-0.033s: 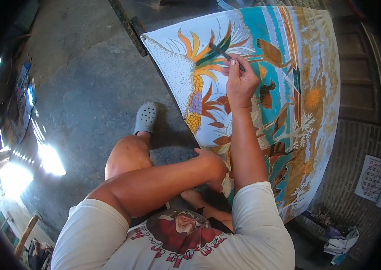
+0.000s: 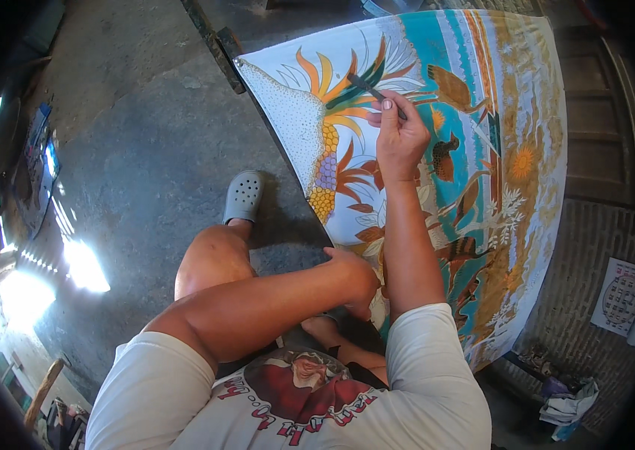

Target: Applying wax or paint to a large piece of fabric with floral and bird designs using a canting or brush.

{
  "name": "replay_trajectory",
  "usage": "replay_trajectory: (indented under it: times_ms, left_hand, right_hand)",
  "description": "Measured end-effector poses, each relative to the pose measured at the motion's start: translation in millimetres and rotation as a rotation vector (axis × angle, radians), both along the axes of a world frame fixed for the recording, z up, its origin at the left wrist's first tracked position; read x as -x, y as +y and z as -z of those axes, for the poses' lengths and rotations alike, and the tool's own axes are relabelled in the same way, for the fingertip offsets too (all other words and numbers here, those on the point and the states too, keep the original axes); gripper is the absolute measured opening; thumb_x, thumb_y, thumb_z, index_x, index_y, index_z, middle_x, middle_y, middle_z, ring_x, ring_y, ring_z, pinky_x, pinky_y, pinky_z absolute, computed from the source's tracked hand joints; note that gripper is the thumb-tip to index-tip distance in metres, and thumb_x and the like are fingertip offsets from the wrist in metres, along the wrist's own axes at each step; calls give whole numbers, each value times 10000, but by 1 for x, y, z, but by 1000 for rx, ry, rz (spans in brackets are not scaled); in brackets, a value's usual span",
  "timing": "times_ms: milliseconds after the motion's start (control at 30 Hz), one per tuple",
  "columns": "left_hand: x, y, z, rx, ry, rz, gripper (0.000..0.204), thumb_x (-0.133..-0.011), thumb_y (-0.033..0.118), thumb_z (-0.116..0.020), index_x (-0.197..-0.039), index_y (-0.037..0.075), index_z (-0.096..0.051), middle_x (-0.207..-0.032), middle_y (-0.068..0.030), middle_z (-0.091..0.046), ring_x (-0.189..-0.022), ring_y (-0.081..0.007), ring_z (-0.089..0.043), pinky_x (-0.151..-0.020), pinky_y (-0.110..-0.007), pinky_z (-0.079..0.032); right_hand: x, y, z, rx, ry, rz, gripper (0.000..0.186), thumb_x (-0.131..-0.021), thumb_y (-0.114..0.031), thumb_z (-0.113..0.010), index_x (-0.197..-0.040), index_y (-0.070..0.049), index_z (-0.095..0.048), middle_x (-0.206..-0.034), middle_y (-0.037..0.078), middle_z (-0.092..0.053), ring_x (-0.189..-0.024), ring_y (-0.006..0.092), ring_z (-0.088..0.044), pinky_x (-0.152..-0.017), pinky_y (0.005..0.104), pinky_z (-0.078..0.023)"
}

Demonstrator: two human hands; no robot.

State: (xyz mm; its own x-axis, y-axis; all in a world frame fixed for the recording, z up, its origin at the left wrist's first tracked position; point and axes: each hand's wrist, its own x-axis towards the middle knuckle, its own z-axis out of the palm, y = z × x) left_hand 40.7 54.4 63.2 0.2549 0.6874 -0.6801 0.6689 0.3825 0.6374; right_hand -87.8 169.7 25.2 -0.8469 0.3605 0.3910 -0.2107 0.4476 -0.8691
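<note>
Brush (image 2: 365, 85) pinched snugly in R hand (image 2: 404, 140) over far-left of cloth (image 2: 280, 109); prob. light, stiff-handled, best held mid-shaft; cloth spread at right, prob. soft, take by edges; L hand (image 2: 356, 276) at near-left edge, grip can't tell.

Curved red lettering (image 2: 293, 434) across the white T-shirt (image 2: 426, 409); dark marks (image 2: 623, 294) on a wall sheet (image 2: 608, 319), too small to read

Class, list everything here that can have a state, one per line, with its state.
Painted cloth: spread out, partly coloured, partly only outlined
Right hand: closed around the paintbrush
Paintbrush: held; contact with the painted cloth unclear
Left hand: by the painted cloth's edge, partly hidden, grip unclear
Grey clog: worn
Printed T-shirt: worn
</note>
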Motion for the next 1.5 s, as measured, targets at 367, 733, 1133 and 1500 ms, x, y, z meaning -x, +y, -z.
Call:
replay_trajectory:
  times_ms: [367, 733, 1133, 1500]
  left_hand:
    - [-6, 3, 5, -10, 31, 23, 642, -912, 618, -615, -1255, 88, -736, -1210, -101, -738, -1228, -359, -651, -1044, -760, -386]
    - [-10, 8, 11, 85, -42, 108, 613, -963, 549, -575, -1426, 151, -622, -1442, -89, -616, -1329, -397, -565, -1102, -770, -293]
    - [-5, 3, 2, 61, -64, 51, 855, -913, 565, -636, -1602, 142, -356, -1565, -94, -499, -1394, -406, -507, -1101, -770, -312]
    - [-12, 4, 8, 21, -13, 27, 671, -927, 603, -606, -1306, 58, -703, -1319, -133, -687, -1282, -395, -609, -1046, -786, -358]
  right_hand:
    - [-19, -20, 11, 57, -17, 2, 193, -1027, -104, -634, -1131, 46, -696, -885, 116, -759, -748, 166, -762, -675, 277, -616]
    - [-29, -30, 17, 124, -19, -58, 183, -1023, -85, -631, -1141, 44, -688, -894, 109, -747, -760, 159, -752, -685, 272, -613]
    - [8, 4, -2, -68, 14, 14, 193, -1025, -129, -638, -1132, 16, -709, -876, 108, -761, -750, 171, -766, -645, 282, -587]
    - [-19, -15, 10, -110, -7, 48, 187, -1014, -120, -646, -1094, 35, -715, -838, 120, -764, -760, 192, -781, -651, 289, -596]
